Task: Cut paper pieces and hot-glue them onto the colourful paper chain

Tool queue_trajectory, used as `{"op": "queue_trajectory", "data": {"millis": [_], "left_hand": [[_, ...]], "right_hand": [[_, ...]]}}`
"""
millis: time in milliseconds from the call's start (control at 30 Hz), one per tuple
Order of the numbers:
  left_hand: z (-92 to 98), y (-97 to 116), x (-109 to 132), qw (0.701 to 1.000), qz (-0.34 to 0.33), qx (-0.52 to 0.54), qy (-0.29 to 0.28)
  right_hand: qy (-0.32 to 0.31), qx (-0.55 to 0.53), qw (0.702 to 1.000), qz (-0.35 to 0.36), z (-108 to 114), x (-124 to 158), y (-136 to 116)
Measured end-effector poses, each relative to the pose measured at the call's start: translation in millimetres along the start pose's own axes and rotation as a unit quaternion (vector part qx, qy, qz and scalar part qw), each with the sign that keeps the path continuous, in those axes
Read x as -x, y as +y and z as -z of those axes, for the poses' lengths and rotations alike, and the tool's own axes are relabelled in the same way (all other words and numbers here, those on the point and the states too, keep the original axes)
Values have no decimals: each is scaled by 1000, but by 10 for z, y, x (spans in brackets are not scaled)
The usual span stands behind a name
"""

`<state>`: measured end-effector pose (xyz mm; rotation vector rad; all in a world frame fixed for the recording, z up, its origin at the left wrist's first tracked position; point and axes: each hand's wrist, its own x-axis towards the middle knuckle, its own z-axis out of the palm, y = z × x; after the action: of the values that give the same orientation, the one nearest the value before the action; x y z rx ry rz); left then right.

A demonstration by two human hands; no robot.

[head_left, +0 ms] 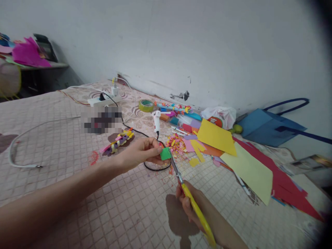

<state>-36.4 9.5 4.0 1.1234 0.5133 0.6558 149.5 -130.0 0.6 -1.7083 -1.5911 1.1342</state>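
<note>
My left hand (141,152) pinches a small green piece of paper (165,154) above the tiled floor. My right hand (190,207) grips yellow-handled scissors (192,200), whose blades reach up to the lower edge of the green piece. Small coloured paper clippings (176,142) lie on the floor just behind the green piece.
Sheets of yellow (216,136), pale green (250,171) and red paper (285,186) lie to the right. A white glue gun (157,121) with a black cord, a tape roll (146,105), markers, a power strip (103,100), a paper craft (118,141) and a blue bag (269,126) lie beyond.
</note>
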Motion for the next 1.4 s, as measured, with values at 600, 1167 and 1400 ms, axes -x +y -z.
{"op": "queue_trajectory", "data": {"millis": [600,1167,1400], "left_hand": [[-5,32,11,1000,0,-4,0],[5,2,0,1000,6,5,-2],[3,-10,-4,1000,11,5,6]], "right_hand": [[-20,-57,995,-80,-7,27,10],[-10,27,1000,6,25,55,67],[-12,51,998,33,12,-5,3]]}}
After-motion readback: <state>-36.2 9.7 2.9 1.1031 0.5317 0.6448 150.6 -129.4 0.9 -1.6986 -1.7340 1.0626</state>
